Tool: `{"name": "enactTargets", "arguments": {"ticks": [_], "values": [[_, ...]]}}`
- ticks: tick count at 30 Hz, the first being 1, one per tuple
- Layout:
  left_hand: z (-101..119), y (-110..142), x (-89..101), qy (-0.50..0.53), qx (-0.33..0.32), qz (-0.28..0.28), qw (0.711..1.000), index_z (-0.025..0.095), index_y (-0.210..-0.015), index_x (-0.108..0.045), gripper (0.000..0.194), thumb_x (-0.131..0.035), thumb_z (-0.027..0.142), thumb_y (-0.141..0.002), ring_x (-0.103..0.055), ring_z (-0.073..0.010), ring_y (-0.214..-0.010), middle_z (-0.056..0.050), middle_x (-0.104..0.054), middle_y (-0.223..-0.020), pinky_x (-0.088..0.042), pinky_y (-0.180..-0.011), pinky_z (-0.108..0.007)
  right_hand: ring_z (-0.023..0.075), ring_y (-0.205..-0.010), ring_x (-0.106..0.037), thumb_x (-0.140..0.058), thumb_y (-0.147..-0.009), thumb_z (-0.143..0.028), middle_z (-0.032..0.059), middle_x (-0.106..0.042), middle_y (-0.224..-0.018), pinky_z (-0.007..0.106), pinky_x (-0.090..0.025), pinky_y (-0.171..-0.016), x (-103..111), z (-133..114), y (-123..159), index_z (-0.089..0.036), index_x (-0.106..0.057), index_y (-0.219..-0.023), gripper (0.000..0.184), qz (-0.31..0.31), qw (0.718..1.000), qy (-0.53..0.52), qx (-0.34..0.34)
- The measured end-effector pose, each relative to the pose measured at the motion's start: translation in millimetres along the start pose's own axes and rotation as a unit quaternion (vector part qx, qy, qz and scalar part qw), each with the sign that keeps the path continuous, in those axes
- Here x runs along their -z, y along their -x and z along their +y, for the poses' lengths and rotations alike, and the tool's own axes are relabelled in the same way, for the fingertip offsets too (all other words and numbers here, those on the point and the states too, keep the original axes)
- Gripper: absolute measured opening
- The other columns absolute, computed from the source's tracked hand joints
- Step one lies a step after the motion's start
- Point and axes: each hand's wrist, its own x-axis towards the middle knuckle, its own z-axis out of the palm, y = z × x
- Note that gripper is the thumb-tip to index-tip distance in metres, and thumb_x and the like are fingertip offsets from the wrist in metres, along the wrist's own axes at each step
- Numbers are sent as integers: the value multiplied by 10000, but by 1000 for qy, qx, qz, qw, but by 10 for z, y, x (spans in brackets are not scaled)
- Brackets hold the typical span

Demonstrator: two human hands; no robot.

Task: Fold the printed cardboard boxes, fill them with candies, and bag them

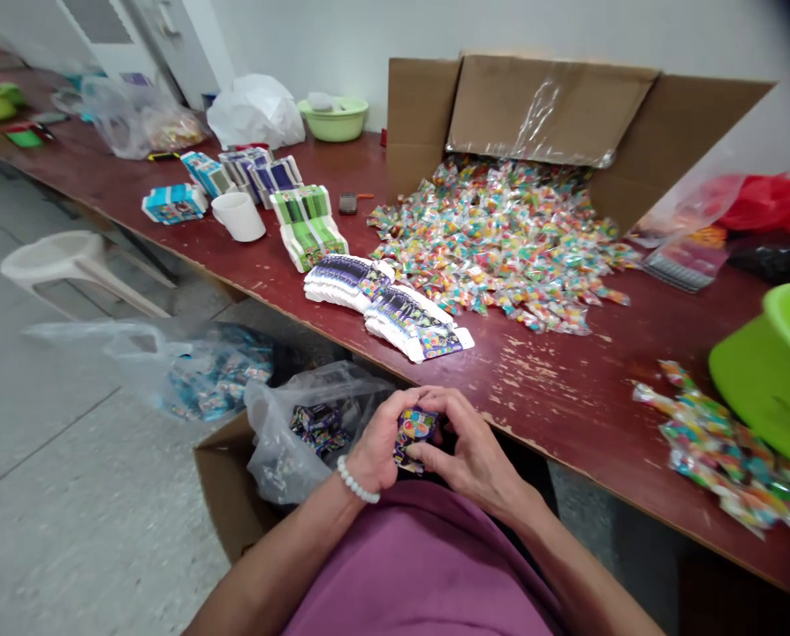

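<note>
Just off the table's front edge, a small dark printed candy box (413,435) is held between both hands. My left hand (376,442), with a pale bead bracelet at its wrist, wraps round one side. My right hand (469,446) grips the other side, its thumb lying across the front. Fingers cover the box's ends. Ahead on the table lie fanned stacks of flat purple cartons (408,320). A big heap of wrapped candies (507,238) spills behind them. Below, left of my hands, a clear plastic bag (276,442) holds dark printed boxes (319,428).
The candies spill from a cardboard carton (547,110). Green cartons (307,225), a white mug (239,216) and blue cartons (174,203) stand left on the red table (567,389). A green basin (759,371) sits right, beside loose candies (719,450). A white stool (70,256) is on the floor.
</note>
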Motion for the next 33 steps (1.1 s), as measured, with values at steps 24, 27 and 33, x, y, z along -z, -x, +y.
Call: {"name": "enactTargets", "arguments": {"ticks": [24, 27, 33], "values": [[400, -173, 488, -671, -394, 194, 597, 213, -1213, -615, 311, -510, 243, -921, -598, -251, -1091, -88, -676, -1181, -442, -986, -399, 244, -839, -590, -684, -738, -471, 35, -619, -862, 366, -448, -776, 581, 944, -846, -212, -540, -955, 367, 218, 949, 65, -217], [515, -123, 351, -629, -449, 172, 611, 190, -1214, -616, 305, -502, 256, -938, -596, -237, -1095, -103, -669, -1171, -442, -1001, -376, 202, -792, -589, -626, -797, -490, 26, -632, -847, 314, -453, -740, 672, 804, -759, -196, -570, -929, 327, 174, 968, 3, -183], [759, 77, 9, -556, -308, 55, 771, 193, -1125, -698, 323, -550, 392, -918, -614, -261, -1103, -86, -700, -1160, -441, -996, -368, 180, -788, -571, -609, -903, -428, 5, -645, -842, 293, -440, -728, 788, 252, -582, -196, -655, -896, 237, -33, 990, -76, -117]]}}
